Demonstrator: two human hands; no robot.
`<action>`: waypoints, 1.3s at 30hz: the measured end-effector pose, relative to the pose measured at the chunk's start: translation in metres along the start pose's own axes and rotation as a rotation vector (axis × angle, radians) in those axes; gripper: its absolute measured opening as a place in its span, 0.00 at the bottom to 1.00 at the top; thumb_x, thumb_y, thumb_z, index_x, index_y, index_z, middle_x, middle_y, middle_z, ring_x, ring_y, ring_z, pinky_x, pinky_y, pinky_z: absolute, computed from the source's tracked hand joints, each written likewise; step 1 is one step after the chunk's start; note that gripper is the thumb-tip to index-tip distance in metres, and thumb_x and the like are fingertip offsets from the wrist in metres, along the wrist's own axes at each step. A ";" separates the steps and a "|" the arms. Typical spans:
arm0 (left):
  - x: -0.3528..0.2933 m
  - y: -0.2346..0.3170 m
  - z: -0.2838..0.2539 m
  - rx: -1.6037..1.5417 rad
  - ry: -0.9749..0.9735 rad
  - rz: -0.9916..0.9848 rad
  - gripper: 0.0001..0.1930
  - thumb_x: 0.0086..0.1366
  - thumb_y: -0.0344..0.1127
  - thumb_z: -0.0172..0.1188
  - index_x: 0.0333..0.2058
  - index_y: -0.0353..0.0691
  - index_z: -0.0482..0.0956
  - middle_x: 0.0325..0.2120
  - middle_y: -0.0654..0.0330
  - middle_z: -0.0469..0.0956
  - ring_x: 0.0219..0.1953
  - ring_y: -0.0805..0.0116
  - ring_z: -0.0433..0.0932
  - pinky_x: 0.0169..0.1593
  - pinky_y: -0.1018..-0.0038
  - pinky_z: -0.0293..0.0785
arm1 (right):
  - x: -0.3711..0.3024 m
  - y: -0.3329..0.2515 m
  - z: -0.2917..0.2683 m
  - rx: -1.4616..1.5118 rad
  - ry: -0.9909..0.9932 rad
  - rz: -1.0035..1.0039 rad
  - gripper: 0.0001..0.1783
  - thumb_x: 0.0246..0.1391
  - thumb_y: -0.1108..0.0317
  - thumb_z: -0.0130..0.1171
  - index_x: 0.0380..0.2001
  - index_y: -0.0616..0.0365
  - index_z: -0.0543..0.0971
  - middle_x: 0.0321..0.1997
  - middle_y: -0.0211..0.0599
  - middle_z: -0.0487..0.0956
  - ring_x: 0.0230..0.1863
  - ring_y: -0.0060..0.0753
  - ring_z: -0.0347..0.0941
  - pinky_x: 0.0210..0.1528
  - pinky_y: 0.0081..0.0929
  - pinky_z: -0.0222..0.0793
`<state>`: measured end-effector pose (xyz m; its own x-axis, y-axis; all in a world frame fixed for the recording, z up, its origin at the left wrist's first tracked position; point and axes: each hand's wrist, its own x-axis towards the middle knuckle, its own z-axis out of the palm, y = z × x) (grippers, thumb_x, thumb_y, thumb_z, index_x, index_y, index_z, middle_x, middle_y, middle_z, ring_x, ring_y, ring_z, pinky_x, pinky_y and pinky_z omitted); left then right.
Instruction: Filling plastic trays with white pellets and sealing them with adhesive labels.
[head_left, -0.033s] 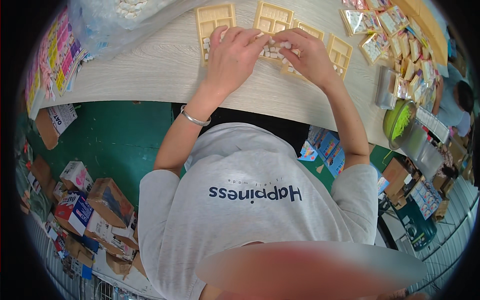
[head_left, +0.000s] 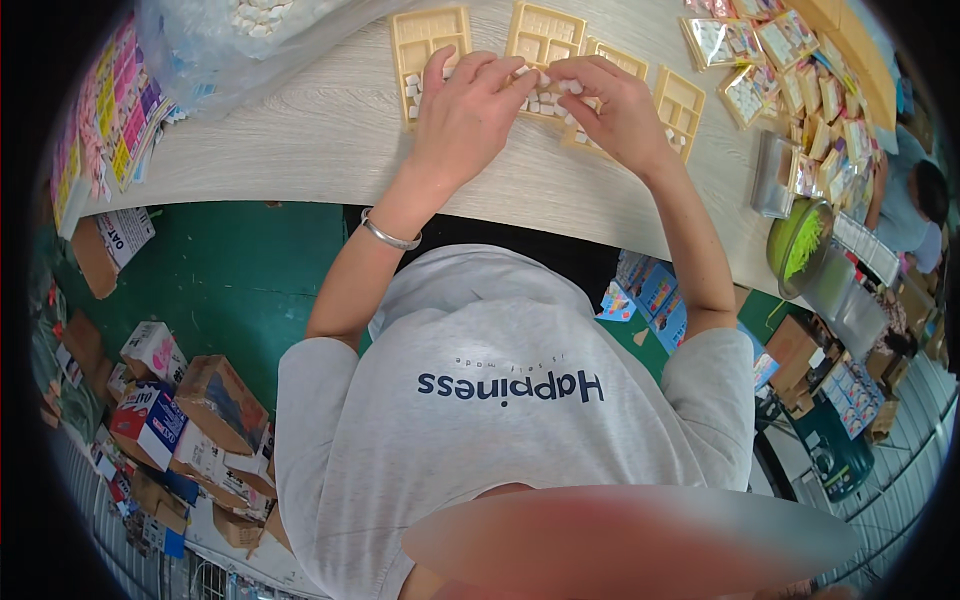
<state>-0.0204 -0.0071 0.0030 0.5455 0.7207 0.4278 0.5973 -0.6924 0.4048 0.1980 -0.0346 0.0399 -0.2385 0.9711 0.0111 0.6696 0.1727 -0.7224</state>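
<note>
Small white block-like pieces (head_left: 541,105) lie in the compartments of a cream plastic tray (head_left: 548,28) in front of me. My left hand (head_left: 468,118) is palm down over the gap between this tray and another cream tray (head_left: 429,27) to its left. Its fingers are bent and spread, with the tips at the white pieces; the thumb is hidden. From the right, my right hand (head_left: 618,112) reaches in with thumb and forefinger curled around a few white pieces (head_left: 571,87). Partly under that hand is a third tray (head_left: 620,58); another tray (head_left: 680,100) stands to its right.
A clear plastic bag (head_left: 215,60) with white pieces lies at the far left, near colourful printed cards (head_left: 125,95). Packed small trays (head_left: 745,95) pile up at the right, beside a bowl of green shreds (head_left: 800,245). Cardboard boxes (head_left: 220,400) crowd the floor at left.
</note>
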 end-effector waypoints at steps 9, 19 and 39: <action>-0.004 0.020 0.001 0.147 -0.327 -0.014 0.31 0.67 0.48 0.62 0.66 0.47 0.69 0.69 0.65 0.65 0.72 0.59 0.58 0.72 0.44 0.50 | -0.019 0.005 0.003 0.366 0.043 0.122 0.24 0.59 0.82 0.58 0.58 0.55 0.79 0.60 0.36 0.81 0.59 0.32 0.78 0.58 0.27 0.78; -0.006 0.027 0.011 0.109 -0.306 0.023 0.42 0.60 0.63 0.64 0.66 0.41 0.70 0.69 0.62 0.64 0.73 0.58 0.55 0.72 0.44 0.49 | -0.011 0.015 0.005 -0.420 0.316 -0.027 0.15 0.51 0.67 0.71 0.44 0.50 0.87 0.37 0.37 0.81 0.40 0.40 0.77 0.42 0.33 0.76; -0.002 0.013 -0.016 0.240 -0.215 -0.132 0.49 0.63 0.67 0.59 0.68 0.30 0.61 0.70 0.44 0.59 0.74 0.48 0.55 0.71 0.39 0.47 | 0.008 0.009 0.005 -0.544 0.277 -0.209 0.14 0.49 0.62 0.72 0.40 0.48 0.86 0.33 0.28 0.82 0.40 0.35 0.76 0.41 0.37 0.70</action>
<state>-0.0237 -0.0181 0.0202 0.5505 0.8120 0.1939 0.7782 -0.5832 0.2328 0.1982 -0.0259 0.0303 -0.2606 0.9021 0.3440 0.9072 0.3507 -0.2324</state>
